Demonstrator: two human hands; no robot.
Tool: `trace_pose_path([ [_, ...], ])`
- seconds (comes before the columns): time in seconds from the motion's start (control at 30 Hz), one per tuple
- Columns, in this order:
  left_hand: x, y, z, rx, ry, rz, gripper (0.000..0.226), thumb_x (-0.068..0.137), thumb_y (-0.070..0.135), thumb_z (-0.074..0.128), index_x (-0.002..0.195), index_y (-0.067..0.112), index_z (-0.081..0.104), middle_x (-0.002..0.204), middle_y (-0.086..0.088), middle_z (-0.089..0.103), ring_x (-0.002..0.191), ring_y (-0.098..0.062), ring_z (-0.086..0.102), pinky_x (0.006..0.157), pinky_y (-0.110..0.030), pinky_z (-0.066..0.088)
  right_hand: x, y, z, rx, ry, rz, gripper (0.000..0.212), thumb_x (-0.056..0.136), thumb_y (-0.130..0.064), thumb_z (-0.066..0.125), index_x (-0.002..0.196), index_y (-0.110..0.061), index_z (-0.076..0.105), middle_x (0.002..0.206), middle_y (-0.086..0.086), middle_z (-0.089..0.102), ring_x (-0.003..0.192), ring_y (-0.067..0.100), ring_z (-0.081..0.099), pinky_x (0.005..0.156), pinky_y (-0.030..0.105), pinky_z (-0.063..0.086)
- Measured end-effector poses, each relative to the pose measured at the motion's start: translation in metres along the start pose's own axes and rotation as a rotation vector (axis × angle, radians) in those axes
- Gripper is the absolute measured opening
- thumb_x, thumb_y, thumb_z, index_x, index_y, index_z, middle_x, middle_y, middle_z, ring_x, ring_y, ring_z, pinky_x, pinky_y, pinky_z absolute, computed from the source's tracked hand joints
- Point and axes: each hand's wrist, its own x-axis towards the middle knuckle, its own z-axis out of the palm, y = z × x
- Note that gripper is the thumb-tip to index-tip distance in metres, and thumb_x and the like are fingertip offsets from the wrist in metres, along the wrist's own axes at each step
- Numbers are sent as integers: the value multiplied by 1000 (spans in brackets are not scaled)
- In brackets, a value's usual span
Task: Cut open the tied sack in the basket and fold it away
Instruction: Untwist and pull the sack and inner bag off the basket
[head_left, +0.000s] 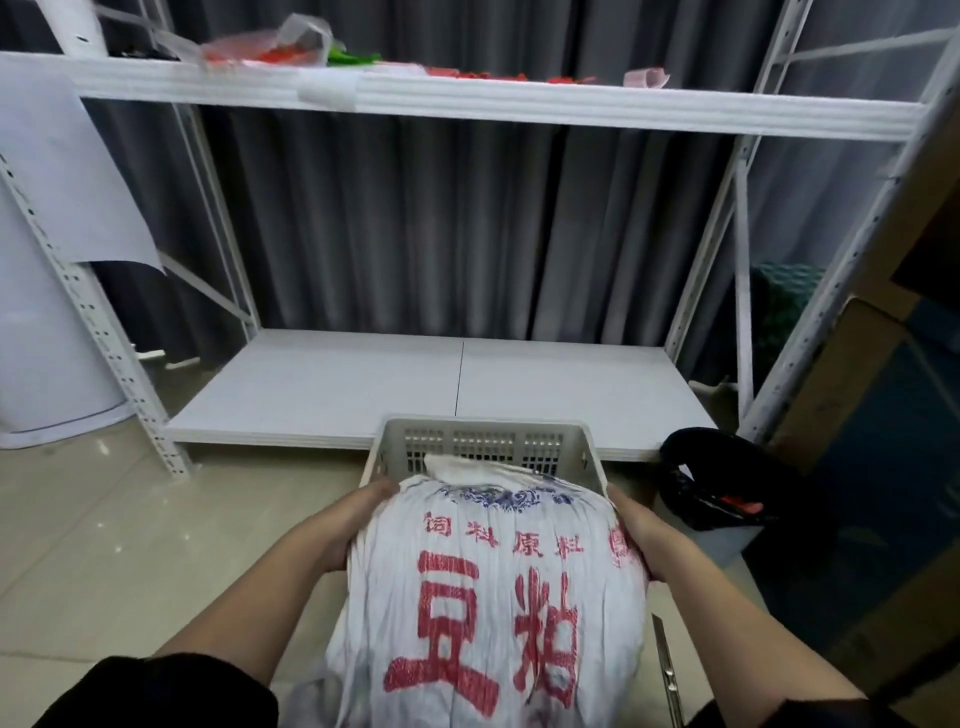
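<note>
Head view, both hands (353, 525) (641, 535) clasping crinkled woven sack (493, 597), slotted plastic basket (483, 426)

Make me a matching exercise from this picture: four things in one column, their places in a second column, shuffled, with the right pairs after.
Things:
1. sack
2. basket
3. left hand
4. black bag

Places:
A. on the floor, right of the basket
B. on the sack's left side
C. between both hands
D. in front of the low shelf

Pairs: 1-C, 2-D, 3-B, 4-A
</note>
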Motion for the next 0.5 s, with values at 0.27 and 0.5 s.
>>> trace_pose_path([
  [0.27,26,-2,-41,-19,794,364,30,94,25,51,104,0,65,103,-21,67,95,-35,62,80,-36,45,21,-22,-34,135,590,-310,26,94,-18,48,98,3,62,104,23,62,99,33,56,83,38,40],
  [0.5,44,-29,-39,246,460,-6,27,89,11,58,67,-4,52,66,-18,51,57,-24,46,54,-27,33,22,12,-24,-481,216,55,25,96,-11,48,105,7,62,108,21,65,96,34,63,73,31,50],
])
